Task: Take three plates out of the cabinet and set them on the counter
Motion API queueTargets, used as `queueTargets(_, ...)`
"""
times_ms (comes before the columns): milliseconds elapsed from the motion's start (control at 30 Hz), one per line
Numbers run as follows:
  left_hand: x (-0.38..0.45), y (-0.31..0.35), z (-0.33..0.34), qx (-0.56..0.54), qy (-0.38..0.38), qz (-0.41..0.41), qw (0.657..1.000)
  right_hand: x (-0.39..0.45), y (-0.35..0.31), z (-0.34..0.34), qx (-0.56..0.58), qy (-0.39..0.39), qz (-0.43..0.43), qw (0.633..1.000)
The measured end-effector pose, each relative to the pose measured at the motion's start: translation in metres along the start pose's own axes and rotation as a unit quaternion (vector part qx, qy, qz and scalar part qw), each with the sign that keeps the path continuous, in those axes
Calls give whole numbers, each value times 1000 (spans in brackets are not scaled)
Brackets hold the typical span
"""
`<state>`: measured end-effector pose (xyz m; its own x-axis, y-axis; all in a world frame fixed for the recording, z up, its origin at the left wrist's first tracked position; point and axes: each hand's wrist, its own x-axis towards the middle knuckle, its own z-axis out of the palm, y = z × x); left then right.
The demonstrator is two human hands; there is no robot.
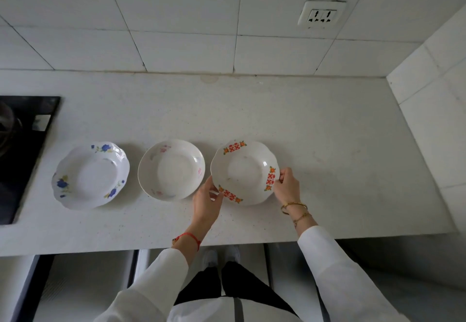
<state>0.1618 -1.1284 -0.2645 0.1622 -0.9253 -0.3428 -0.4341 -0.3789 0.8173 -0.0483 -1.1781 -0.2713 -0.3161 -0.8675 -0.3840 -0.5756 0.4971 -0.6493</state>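
Observation:
Three plates lie in a row on the white counter point(327, 145). On the left is a scalloped plate with blue flowers point(90, 174), in the middle a round plate with faint pink flowers point(171, 169), on the right a plate with red and orange marks point(245, 171). My left hand point(208, 201) grips the red-marked plate's near left rim. My right hand point(287, 185) pinches its right rim. This plate rests on or just above the counter; which one I cannot tell.
A black cooktop point(20, 150) is set into the counter at the far left. A tiled wall with a socket point(321, 15) rises behind, and a tiled side wall point(433, 109) closes the right end. Cabinet fronts point(88, 284) lie below the counter's edge.

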Motion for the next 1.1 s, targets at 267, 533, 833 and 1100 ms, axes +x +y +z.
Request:
queueTargets(267, 2, -1, -1, 0, -2, -3, 1000, 0, 1, 4, -4, -8, -12, 1000)
queueTargets(533, 0, 0, 0, 8, -6, 3, 1000, -4, 5, 5, -53, -1, -49, 997)
queueTargets(833, 1, -1, 0, 61, -15, 21, 998, -8, 14, -2, -141, 9, -113, 983)
queueTargets(1100, -1, 1, -2, 75, -16, 23, 997, -11, 13, -6, -171, 2, -115, 979)
